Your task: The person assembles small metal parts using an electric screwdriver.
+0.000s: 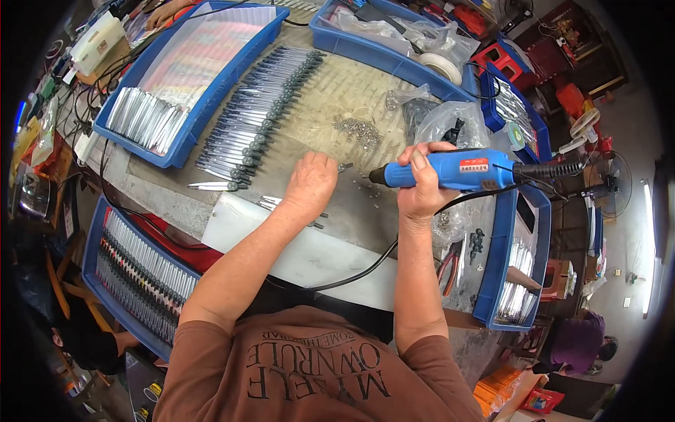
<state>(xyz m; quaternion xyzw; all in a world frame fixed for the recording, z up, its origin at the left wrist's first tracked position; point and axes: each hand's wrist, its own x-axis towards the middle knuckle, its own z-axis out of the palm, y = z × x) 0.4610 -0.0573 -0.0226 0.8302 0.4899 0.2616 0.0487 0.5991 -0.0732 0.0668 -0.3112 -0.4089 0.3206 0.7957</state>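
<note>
My right hand (pixel 422 184) is wrapped round a blue heat gun (pixel 450 171), whose dark nozzle points left. My left hand (pixel 311 184) is closed with the knuckles up, and a slim silver piece with a dark end (pixel 344 167) sticks out of it toward the nozzle, a short gap away. Most of that piece is hidden by the fingers. Below the left wrist, a few similar pieces (pixel 271 203) lie on a white board (pixel 337 257). A long row of silver pieces with dark ends (pixel 260 119) lies side by side to the left of my hands.
Small metal bits (pixel 360 131) lie heaped beyond my hands. Blue trays stand around the table: one at the far left (pixel 151 158), one at the lower left (pixel 91 260), one at the right (pixel 485 309). Red-handled pliers (pixel 446 273) lie at the right. A black cable (pixel 351 278) loops across the white board.
</note>
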